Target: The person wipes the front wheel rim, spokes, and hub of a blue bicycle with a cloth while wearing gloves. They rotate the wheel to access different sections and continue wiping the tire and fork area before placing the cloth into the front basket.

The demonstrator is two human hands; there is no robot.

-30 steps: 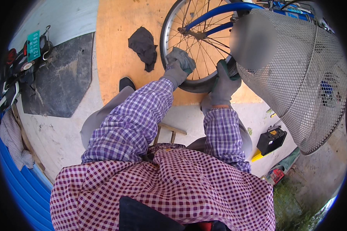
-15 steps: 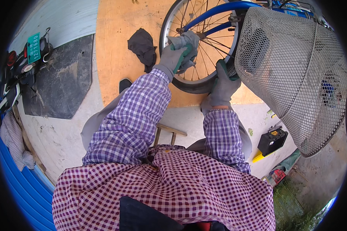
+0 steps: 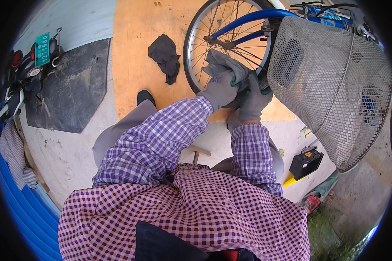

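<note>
A spoked bicycle wheel (image 3: 187, 56) with a dark tyre is held in a blue fork (image 3: 248, 15). My left hand (image 3: 221, 89), in a grey and green work glove, is closed on a crumpled grey cloth (image 3: 226, 65). It has the cloth against the lower part of the wheel, below the hub. Close beside it on the right, my right hand (image 3: 255, 101), gloved the same way, grips the tyre at the wheel's lower right. The two hands nearly touch, and the fingers of the right are partly hidden.
A silver mesh basket (image 3: 322, 82) juts out right of the wheel. A dark cloth (image 3: 164, 56) lies on the plywood board (image 3: 135, 78) at left. Farther out are a black mat (image 3: 69, 87), a parked motorcycle (image 3: 28, 71), a black case (image 3: 305, 163) and a wooden stool (image 3: 197, 153).
My left hand has moved the grey cloth down and right from beside the hub to near my right hand. The right hand has stayed at the tyre. The view has shifted slightly.
</note>
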